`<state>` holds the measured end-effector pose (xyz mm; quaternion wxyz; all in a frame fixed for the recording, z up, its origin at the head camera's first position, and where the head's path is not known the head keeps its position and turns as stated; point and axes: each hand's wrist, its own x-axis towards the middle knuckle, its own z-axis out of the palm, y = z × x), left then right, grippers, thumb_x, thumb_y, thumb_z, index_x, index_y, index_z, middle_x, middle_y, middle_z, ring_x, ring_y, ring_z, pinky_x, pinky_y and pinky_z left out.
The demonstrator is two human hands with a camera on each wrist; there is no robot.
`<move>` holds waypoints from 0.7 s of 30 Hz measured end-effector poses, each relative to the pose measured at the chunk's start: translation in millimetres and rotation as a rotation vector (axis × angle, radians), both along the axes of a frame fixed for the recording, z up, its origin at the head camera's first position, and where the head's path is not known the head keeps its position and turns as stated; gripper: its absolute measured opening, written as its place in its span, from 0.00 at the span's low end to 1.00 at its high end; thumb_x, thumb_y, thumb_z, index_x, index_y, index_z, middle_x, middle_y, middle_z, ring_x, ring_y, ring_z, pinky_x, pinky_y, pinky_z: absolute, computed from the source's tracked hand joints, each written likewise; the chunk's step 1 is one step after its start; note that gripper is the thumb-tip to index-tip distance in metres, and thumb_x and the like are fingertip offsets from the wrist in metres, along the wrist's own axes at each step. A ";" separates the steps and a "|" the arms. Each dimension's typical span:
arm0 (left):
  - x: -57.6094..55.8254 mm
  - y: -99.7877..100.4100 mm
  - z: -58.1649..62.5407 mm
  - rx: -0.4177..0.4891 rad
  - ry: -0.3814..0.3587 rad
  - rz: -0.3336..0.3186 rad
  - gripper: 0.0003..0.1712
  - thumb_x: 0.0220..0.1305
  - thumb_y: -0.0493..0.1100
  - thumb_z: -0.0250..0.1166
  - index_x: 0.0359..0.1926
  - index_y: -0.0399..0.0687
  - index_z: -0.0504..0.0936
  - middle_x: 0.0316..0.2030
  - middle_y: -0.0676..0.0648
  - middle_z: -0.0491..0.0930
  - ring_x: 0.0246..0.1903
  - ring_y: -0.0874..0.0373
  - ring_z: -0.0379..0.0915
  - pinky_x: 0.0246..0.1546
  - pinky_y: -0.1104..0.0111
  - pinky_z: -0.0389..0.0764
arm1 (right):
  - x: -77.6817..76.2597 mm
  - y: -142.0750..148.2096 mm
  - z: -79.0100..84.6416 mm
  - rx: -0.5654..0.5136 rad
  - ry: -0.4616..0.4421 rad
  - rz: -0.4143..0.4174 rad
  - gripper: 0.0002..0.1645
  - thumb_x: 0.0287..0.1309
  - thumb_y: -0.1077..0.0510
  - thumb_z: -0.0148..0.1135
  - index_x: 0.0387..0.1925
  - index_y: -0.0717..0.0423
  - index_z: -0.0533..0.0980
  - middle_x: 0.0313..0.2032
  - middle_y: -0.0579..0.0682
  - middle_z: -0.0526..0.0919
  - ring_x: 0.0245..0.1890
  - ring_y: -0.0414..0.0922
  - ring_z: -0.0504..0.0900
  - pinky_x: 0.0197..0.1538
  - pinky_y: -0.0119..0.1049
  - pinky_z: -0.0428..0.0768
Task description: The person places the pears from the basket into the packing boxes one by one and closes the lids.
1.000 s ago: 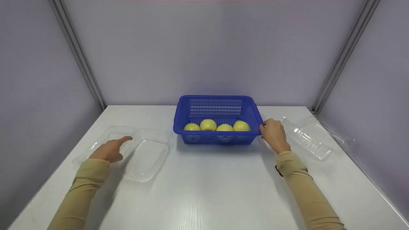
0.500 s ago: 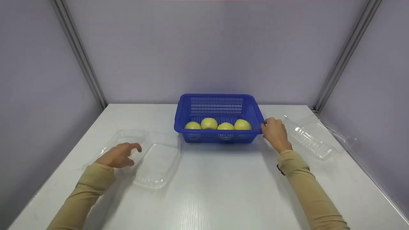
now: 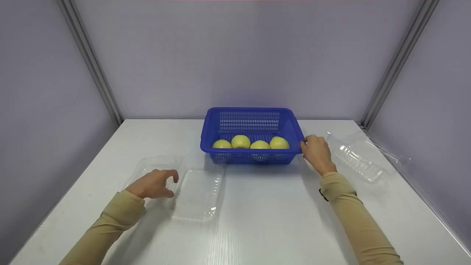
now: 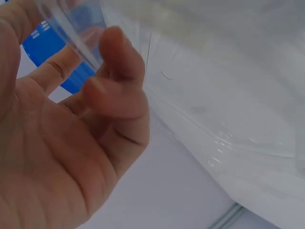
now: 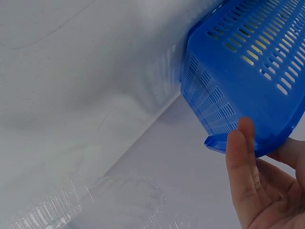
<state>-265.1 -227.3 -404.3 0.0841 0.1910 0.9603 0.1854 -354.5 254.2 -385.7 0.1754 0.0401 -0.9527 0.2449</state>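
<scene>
A clear plastic clamshell container [image 3: 198,193] lies unfolded on the white table at the left, its two halves side by side. My left hand [image 3: 156,184] is between the halves, thumb and index finger bent in a C shape at the plastic edge. In the left wrist view, clear plastic crosses in front of a fingertip, and other fingers [image 4: 121,98] are curled beside it. My right hand [image 3: 315,154] grips the right end of the blue perforated basket [image 3: 254,157] by its rim, thumb on one side and fingers on the other. Several yellow-green apples [image 3: 240,141] sit in the basket.
Another clear plastic container [image 3: 357,162] lies at the right, beyond my right hand, partly leaning toward the side wall. Grey-white panels [image 3: 235,55] enclose the table [image 3: 257,221] at the back and both sides.
My left hand has moved right and slightly toward me, and the clear container has shifted and turned along with it. The right hand stays at the basket rim; the basket has hardly moved.
</scene>
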 end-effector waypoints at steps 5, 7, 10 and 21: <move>3.9 14.6 -2.4 0.024 0.018 -0.004 0.18 0.45 0.40 0.69 0.40 0.48 0.75 0.18 0.51 0.68 0.19 0.58 0.63 0.20 0.66 0.65 | -1.1 -0.7 0.0 -0.003 -0.004 -0.002 0.17 0.59 0.58 0.52 0.41 0.68 0.77 0.23 0.57 0.81 0.15 0.42 0.78 0.24 0.39 0.75; 4.4 19.8 -3.7 0.029 0.019 -0.006 0.16 0.48 0.42 0.68 0.40 0.48 0.75 0.18 0.51 0.69 0.20 0.57 0.63 0.20 0.66 0.65 | -1.6 -0.9 -0.2 -0.004 -0.006 -0.003 0.17 0.59 0.58 0.52 0.41 0.68 0.78 0.23 0.57 0.81 0.15 0.42 0.78 0.24 0.39 0.75; 5.2 27.0 -4.6 0.047 0.012 -0.017 0.14 0.52 0.43 0.66 0.40 0.48 0.75 0.18 0.51 0.69 0.21 0.57 0.63 0.20 0.66 0.65 | -2.2 -0.9 -0.4 -0.003 -0.008 -0.003 0.17 0.60 0.58 0.52 0.41 0.68 0.77 0.23 0.57 0.81 0.15 0.41 0.78 0.24 0.39 0.76; 8.3 49.2 1.0 0.069 -0.030 -0.079 0.13 0.55 0.45 0.63 0.42 0.48 0.76 0.19 0.52 0.71 0.22 0.58 0.65 0.22 0.65 0.67 | -1.0 -0.7 0.5 0.008 -0.006 -0.012 0.17 0.59 0.58 0.52 0.41 0.68 0.78 0.21 0.55 0.81 0.15 0.41 0.78 0.26 0.41 0.75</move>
